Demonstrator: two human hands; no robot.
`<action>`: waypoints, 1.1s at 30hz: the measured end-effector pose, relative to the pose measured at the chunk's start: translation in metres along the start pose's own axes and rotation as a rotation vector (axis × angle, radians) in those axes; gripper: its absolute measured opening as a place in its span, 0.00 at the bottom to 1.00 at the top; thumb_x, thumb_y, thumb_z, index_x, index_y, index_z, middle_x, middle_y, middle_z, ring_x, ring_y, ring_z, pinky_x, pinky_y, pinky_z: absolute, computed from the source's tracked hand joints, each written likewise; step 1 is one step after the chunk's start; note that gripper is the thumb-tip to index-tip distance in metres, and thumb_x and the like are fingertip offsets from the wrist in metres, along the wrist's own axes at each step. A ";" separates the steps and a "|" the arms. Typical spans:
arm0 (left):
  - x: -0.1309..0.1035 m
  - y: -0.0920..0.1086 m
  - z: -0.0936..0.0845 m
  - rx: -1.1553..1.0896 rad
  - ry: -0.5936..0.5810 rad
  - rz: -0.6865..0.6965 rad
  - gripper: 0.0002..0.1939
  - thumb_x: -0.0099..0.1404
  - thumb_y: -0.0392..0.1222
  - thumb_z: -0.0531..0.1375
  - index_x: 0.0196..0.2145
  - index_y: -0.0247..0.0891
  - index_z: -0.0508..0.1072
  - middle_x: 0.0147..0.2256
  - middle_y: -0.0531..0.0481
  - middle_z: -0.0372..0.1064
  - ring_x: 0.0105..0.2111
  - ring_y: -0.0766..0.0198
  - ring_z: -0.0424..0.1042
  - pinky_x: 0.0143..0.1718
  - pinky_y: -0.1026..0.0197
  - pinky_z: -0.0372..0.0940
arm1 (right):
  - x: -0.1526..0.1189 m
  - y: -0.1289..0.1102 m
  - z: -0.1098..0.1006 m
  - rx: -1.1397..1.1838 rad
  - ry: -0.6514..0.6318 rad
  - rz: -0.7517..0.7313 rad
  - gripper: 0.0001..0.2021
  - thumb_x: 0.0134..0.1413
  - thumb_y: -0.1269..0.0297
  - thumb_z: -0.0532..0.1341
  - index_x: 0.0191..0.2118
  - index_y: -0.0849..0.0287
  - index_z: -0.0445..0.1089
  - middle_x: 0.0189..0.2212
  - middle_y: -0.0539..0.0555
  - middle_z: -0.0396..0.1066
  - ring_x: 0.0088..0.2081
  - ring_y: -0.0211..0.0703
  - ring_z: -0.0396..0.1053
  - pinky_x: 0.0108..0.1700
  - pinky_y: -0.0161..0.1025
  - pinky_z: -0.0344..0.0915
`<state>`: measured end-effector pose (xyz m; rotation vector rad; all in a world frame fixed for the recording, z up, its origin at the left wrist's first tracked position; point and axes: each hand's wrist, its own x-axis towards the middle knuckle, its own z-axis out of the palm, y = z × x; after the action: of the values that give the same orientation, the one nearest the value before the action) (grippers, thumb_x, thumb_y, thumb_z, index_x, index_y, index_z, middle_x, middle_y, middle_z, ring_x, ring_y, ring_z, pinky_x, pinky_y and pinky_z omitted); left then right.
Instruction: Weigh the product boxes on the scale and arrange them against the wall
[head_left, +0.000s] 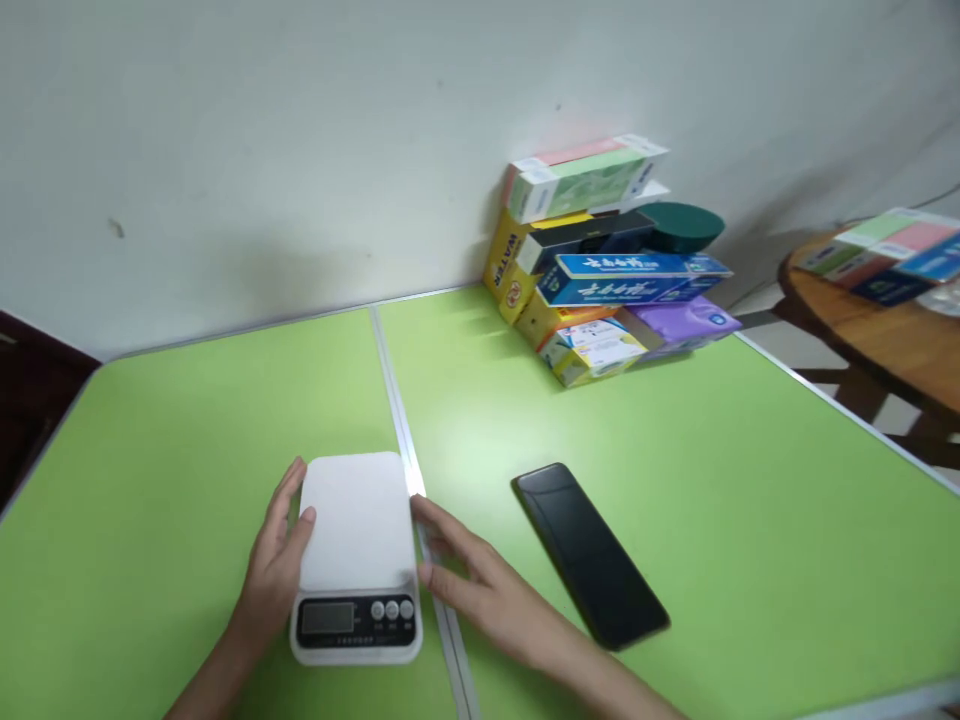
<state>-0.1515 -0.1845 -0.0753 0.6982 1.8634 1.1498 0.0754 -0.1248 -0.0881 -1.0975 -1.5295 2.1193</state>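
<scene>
A white kitchen scale (358, 520) lies on the green table, its dark display and round buttons facing me. My left hand (279, 560) is at the scale's left side, thumb over the top edge and fingers along the side. On the opposite side, my right hand (476, 585) has its fingertips and thumb tip against the right edge, so the scale is held between both hands. The display looks blank. To the right of my right hand, a black smartphone (592, 560) lies flat and slanted, with its screen dark.
Stacked boxes, including a blue box (637, 280) and a purple pack (686, 322), stand at the back by the wall. A dark green round object (681, 225) rests among them. A metal seam (397, 400) crosses the green table (225, 400). Beyond its right edge is a wooden stool (870, 320) bearing boxes.
</scene>
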 end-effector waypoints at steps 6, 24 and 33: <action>-0.009 -0.035 -0.004 -0.452 -0.090 -0.023 0.31 0.64 0.50 0.54 0.62 0.39 0.54 0.64 0.45 0.49 0.63 0.54 0.50 0.62 0.53 0.50 | 0.011 0.002 0.032 0.131 0.211 0.028 0.33 0.50 0.49 0.62 0.61 0.52 0.57 0.63 0.56 0.54 0.63 0.51 0.53 0.65 0.53 0.46; -0.030 -0.055 -0.005 -0.465 -0.150 -0.009 0.35 0.65 0.51 0.51 0.66 0.42 0.42 0.67 0.50 0.39 0.65 0.56 0.45 0.63 0.55 0.47 | 0.023 0.038 0.043 0.191 0.341 -0.170 0.25 0.49 0.51 0.64 0.53 0.56 0.69 0.57 0.55 0.65 0.61 0.53 0.57 0.62 0.53 0.53; -0.034 -0.049 -0.010 -0.497 -0.205 0.011 0.38 0.63 0.42 0.52 0.66 0.38 0.39 0.66 0.47 0.42 0.64 0.55 0.49 0.62 0.55 0.50 | 0.017 0.038 0.054 0.129 0.353 -0.301 0.24 0.47 0.59 0.65 0.53 0.53 0.68 0.57 0.52 0.65 0.60 0.51 0.60 0.63 0.50 0.52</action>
<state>-0.1445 -0.2367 -0.1053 0.5175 1.3296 1.4190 0.0311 -0.1647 -0.1215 -1.0526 -1.2814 1.6931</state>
